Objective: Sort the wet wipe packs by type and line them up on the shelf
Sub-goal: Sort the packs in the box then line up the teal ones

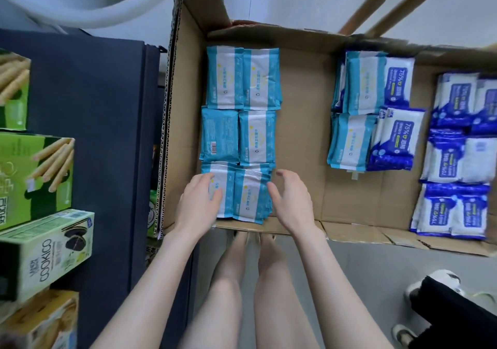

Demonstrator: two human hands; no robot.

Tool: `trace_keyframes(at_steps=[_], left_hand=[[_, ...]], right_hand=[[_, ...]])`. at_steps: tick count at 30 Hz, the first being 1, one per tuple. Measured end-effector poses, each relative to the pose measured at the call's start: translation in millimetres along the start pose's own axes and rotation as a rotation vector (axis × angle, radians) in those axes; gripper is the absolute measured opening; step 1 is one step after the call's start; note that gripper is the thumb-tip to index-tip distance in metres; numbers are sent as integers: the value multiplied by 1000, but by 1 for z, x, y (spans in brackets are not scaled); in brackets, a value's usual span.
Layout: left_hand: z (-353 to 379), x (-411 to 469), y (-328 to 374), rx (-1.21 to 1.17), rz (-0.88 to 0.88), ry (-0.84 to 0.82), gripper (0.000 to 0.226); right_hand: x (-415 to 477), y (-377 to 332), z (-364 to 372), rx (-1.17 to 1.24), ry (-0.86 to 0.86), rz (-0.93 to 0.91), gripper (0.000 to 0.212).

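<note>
Teal wipe packs (242, 133) lie in two columns on the cardboard-lined shelf (304, 133). The left hand (200, 198) rests flat and open on the nearest pack. The right hand (291, 200), fingers straight, is at the edge of the neighbouring stack. To the right lie blue packs (398, 133) marked "75%". A green box (45, 254) at the left reads "COOKICO".

Green snack boxes (35, 176) stand left of a navy panel (107, 133).

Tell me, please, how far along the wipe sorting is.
Done: teal packs fill a two-wide block at left, blue packs sit far right. In hand: left hand rests on the nearest teal row, right hand at its other end. Left: the middle cluster mixes both types.
</note>
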State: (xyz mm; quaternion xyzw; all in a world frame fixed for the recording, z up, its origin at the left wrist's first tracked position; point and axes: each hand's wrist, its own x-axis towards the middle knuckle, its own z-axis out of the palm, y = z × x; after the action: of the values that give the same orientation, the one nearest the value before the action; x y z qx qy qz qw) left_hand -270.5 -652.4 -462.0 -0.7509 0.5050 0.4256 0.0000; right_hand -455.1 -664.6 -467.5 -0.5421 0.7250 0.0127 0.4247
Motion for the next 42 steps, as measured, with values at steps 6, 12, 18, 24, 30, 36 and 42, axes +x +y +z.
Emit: trace_keyframes(at_steps=[6, 12, 18, 24, 30, 36, 42], left_hand=[[-9, -14, 63, -27, 204, 61, 33], [13, -27, 128, -104, 279, 96, 25], [81, -35, 185, -112, 223, 49, 22], [142, -23, 253, -196, 113, 71, 23], [160, 13, 285, -234, 39, 131, 22], [179, 53, 302, -368, -46, 56, 27], [201, 77, 309, -488, -80, -47, 13]], right_hand=[[-14, 8, -56, 15, 166, -101, 30], [-24, 42, -112, 64, 267, -92, 26], [-15, 111, -163, 63, 191, -78, 26], [22, 167, -202, 22, 108, -95, 24], [69, 183, -214, 42, 87, -106, 27], [109, 187, -210, 96, 202, -11, 44], [136, 201, -200, 420, 91, 246, 53]])
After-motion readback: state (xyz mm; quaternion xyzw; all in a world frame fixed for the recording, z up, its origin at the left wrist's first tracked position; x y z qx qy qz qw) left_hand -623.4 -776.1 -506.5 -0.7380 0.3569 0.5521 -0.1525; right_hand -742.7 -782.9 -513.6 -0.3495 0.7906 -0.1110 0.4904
